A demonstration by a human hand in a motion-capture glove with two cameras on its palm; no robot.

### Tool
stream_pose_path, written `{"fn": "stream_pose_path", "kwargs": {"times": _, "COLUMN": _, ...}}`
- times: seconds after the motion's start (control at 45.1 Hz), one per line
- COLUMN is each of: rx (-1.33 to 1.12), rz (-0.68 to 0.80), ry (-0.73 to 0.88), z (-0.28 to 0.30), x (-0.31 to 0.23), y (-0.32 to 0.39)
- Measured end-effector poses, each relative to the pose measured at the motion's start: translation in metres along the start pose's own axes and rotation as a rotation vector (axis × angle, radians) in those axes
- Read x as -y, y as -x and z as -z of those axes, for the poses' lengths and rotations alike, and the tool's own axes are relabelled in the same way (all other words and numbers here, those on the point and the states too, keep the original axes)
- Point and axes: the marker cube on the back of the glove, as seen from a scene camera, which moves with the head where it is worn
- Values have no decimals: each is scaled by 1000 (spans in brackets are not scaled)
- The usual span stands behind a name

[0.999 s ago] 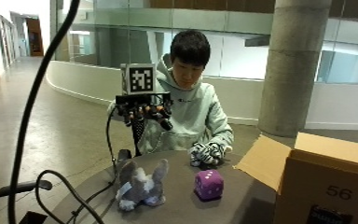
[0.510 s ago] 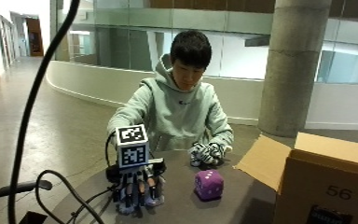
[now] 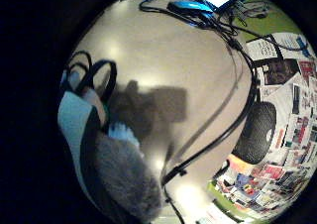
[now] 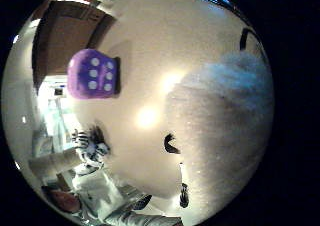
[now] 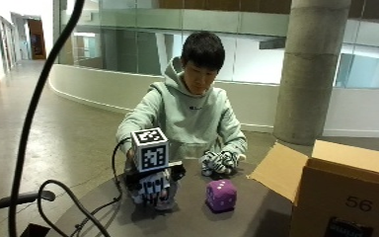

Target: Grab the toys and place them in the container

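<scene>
Three toys on the desk [image 5: 255, 217]. Gloved right hand [image 5: 151, 186] is down on the grey plush toy [image 4: 220, 136] at the desk's near-left part, w/ fingers draped over it; can't tell if they actually clamp it. Purple dice toy [image 5: 221, 194] sits just beside that hand, apart from it. Zebra-striped plush [image 5: 218, 162] lies farther back, under the bare left hand. Open cardboard box [image 5: 337, 187] stands at the far side of the dice, well apart from the right hand.
</scene>
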Motion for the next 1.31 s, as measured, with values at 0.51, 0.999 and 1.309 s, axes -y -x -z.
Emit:
{"fn": "stream_pose_path", "kwargs": {"times": 0.51, "rx": -62, "rz": 136, "ry": -152, "z": 223, "x": 14, "y": 166}}
{"fn": "stream_pose_path", "kwargs": {"times": 0.999, "rx": 88, "rz": 211, "ry": -375, "z": 282, "x": 137, "y": 336}}
{"fn": "stream_pose_path", "kwargs": {"times": 1.309, "rx": 168, "rz": 261, "ry": -360, "z": 253, "x": 134, "y": 338}}
